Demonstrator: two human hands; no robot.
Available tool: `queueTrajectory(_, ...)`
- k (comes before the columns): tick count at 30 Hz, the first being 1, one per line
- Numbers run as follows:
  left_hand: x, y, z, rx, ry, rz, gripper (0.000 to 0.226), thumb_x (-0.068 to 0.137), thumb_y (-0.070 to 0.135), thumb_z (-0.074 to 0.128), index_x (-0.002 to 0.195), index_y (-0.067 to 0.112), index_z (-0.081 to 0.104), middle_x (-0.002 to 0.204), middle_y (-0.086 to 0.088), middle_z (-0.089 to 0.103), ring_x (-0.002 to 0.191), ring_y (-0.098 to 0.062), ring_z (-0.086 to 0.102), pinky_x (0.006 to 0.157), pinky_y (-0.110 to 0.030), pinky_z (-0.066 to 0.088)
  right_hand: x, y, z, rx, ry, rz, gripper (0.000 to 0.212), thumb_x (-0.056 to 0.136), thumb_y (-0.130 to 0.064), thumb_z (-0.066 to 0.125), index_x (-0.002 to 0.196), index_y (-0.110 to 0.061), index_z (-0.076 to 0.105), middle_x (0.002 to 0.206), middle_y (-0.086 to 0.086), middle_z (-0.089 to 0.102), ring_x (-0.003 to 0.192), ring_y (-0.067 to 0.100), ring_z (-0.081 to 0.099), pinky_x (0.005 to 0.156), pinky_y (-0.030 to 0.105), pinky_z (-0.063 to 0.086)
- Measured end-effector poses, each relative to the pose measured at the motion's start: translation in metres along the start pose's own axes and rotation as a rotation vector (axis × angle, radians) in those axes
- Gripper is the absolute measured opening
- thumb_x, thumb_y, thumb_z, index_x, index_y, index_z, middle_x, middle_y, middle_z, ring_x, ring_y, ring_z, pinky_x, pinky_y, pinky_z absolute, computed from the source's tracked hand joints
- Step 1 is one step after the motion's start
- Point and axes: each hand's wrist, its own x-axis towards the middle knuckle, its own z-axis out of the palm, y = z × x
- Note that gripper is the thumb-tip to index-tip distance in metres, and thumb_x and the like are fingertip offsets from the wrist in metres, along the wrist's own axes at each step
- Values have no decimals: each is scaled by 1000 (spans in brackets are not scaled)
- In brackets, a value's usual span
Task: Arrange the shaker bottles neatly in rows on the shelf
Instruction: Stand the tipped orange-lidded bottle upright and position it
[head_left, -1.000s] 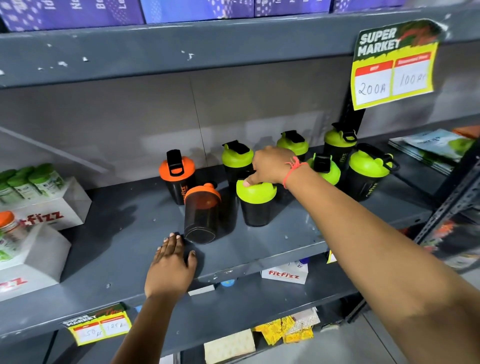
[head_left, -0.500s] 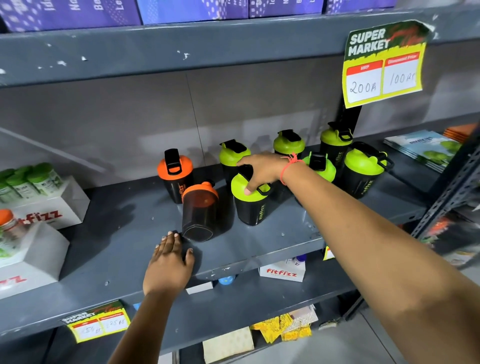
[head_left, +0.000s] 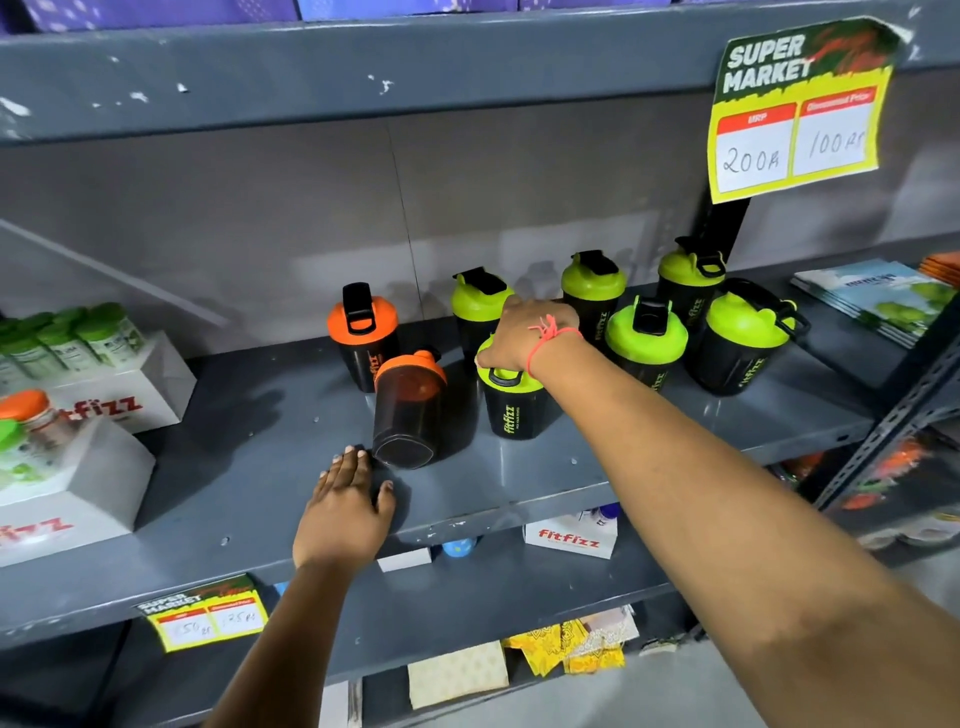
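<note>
— Grey metal shelf (head_left: 260, 467): left hand (head_left: 345, 512) flat, fingers together, just near of the tilted smoky orange-lidded shaker (head_left: 408, 410).
— Right hand (head_left: 524, 335)?
— Fingers clamped on the glossy green-lidded shaker (head_left: 511, 402), mid-shelf.

Two bare forearms, no sleeves in view, left hand (head_left: 345, 512) without rings or bands, right hand (head_left: 524, 335) unadorned, thin red-orange thread bracelet (head_left: 551, 335) knotted at right wrist, loose ends showing
</note>
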Motion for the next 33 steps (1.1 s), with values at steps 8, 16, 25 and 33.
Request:
queueTrajectory(8,-5,-34,-19,24,-62,7,54,95,38,35,142,14,21,153,-5,20,140,-21,16,116,-37,14,-21,-32,-26,116,363,-65,63,91,-56,39,126,-6,50,131,19,49,118,36,51,91,38,46)
queueTrajectory(16,-4,-71,-32,24,-50,105,89,68,60,7,138,10,31,148,-10,31,137,-25,24,112,-36,18,-16,-102,57,600,-186,206,100,77,-55,63,150,-17,7,153,17,28,138,37,33,111,42,33)
queueTrajectory(25,0,-78,-27,23,-64,160,87,70,55,2,140,10,25,151,-11,25,139,-26,19,114,-35,11,-24,-113,87,1353,-159,435,99,74,-17,75,149,-13,11,138,12,45,112,27,52,91,34,46)
queueTrajectory(33,0,-77,-29,12,-68,176,75,77,46,12,139,6,24,150,-14,24,139,-27,19,115,-35,10,-46,-109,95,1553,106,318,115,70,4,74,151,-26,-1,144,7,42,116,22,49,94,33,45)
